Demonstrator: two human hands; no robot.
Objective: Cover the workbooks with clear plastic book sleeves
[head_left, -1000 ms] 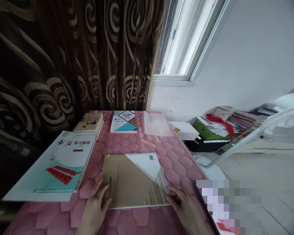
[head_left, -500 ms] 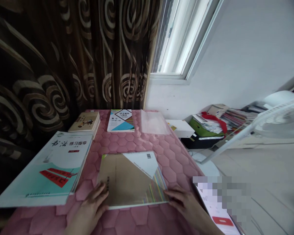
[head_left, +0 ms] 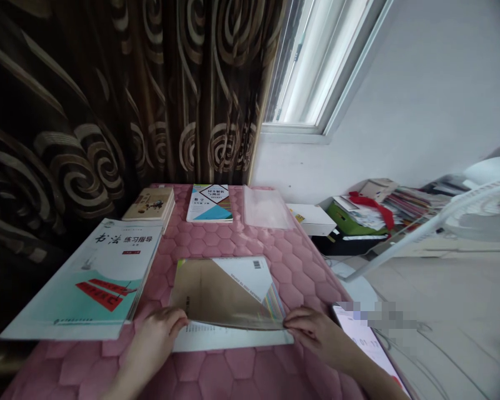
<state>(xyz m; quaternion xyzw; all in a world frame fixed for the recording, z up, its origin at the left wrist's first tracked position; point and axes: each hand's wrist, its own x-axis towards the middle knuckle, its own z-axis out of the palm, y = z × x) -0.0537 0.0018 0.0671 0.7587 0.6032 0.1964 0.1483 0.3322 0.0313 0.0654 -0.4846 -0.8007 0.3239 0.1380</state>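
Left hand and right hand are pinching the brown cover by its near corners, good spots imo; it's bowing, so probably handling light, bendy.

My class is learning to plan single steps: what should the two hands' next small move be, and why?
Probably lift the brown cover a little higher, evenly: the left hand and right hand hold its near corners, and that edge stands raised off the white page beneath.
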